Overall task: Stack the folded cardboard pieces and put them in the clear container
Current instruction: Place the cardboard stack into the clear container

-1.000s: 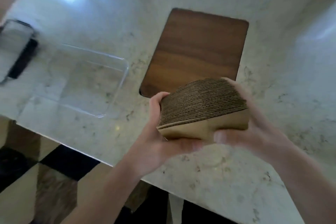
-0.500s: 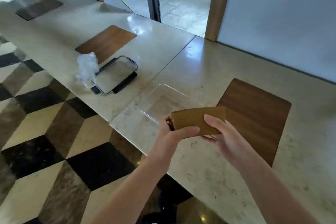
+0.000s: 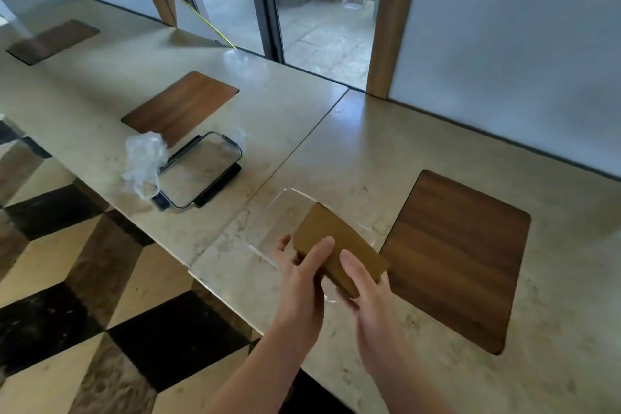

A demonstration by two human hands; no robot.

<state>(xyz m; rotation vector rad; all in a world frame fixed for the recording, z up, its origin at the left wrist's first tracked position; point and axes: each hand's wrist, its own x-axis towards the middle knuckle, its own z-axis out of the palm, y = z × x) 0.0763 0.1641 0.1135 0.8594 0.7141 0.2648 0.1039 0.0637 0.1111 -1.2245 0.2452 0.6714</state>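
Head view: both hands, left (image 3: 299, 276) and right (image 3: 361, 282), are gripping the stack (image 3: 332, 240), hovering over the container (image 3: 272, 212), long axis tilting away-left.

wooden inlay (image 3: 457, 255) — right | lid (image 3: 201, 171) — left, crumpled plastic wrap (image 3: 143, 158) touching it

This looks like a big hall or lobby, not a home. A very long stone counter (image 3: 336, 144) runs along the wall, with flat wooden panels (image 3: 460, 255) set into it, one after another. The floor (image 3: 67, 312) has shiny black, brown and cream tiles in a block pattern. A tall glass door (image 3: 322, 3) with wooden frames opens onto a paved yard outside.
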